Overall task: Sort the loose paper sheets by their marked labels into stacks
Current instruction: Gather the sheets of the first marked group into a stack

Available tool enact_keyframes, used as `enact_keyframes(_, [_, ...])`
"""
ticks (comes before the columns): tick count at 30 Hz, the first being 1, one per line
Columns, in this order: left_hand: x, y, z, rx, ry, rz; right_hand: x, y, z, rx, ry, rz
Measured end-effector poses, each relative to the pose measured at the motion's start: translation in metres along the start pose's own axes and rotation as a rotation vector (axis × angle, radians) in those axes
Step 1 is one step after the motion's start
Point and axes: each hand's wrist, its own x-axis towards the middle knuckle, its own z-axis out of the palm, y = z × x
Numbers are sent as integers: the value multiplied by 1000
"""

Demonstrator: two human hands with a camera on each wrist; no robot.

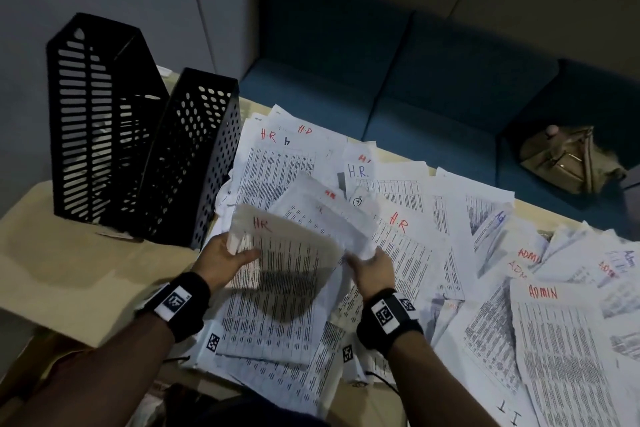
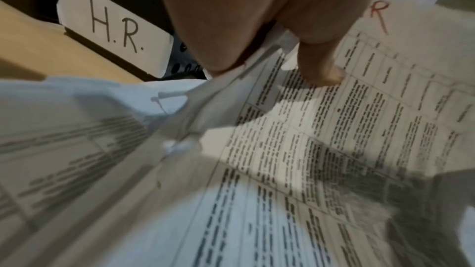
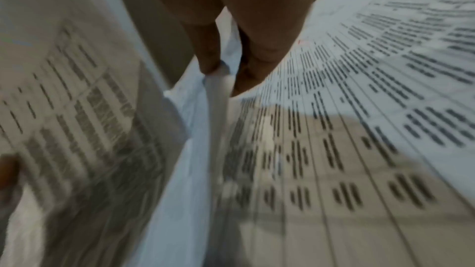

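We are gathering HR sheets, and the sorting looks to us well short of half done. Our left hand (image 1: 221, 262) is gripping a small bundle (image 1: 287, 246) by its left edge, thumb on top over the printed table, the red "HR" showing on the top sheet; our right hand (image 1: 372, 267) is pinching the near corner of another crumpled sheet (image 1: 332, 215) just behind the bundle, at about 1 o'clock from it. Both are lifted a little over the pile (image 1: 398, 236) that is covering the worktop (image 1: 69, 263) from 12 o'clock round to 4 o'clock. Loose sheets marked HR are lying mostly at 12 and 1 o'clock, while those marked ADMIN (image 1: 543, 291) are spreading at 3 o'clock, overlapping and not squared into any stack. Two black racks (image 1: 194, 156) are standing at 10 o'clock; the left wrist view shows a white "H.R." tag (image 2: 113, 27) on one, and what the racks are holding we cannot tell through the slots. We judge that only this held bundle counts as gathered so far; most HR sheets and all the ADMIN ones are waiting to be pulled apart and stacked.
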Motion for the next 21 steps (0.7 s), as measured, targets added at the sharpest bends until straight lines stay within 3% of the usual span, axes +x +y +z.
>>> enact_keyframes(3, [0,6,-5,-73,90,-26,-2,-27,-33,155,241,-145])
enact_keyframes(5, [0,9,-6,-83,124,-10,-5,-56,-66,188,448,-304])
enact_keyframes(7, [0,11,-3,-78,145,-8,-12,-84,-102,207,551,-482])
enact_keyframes(10, [6,14,4,-33,160,-30,-24,-111,-145,275,499,-668])
enact_keyframes(12, [9,16,9,-33,174,-62,-27,-115,-162,343,429,-696])
enact_keyframes(16, [11,27,21,-59,164,-46,-21,-99,-156,521,321,-547])
enact_keyframes(21, [7,47,45,-140,-15,-20,2,-39,-87,196,104,-371])
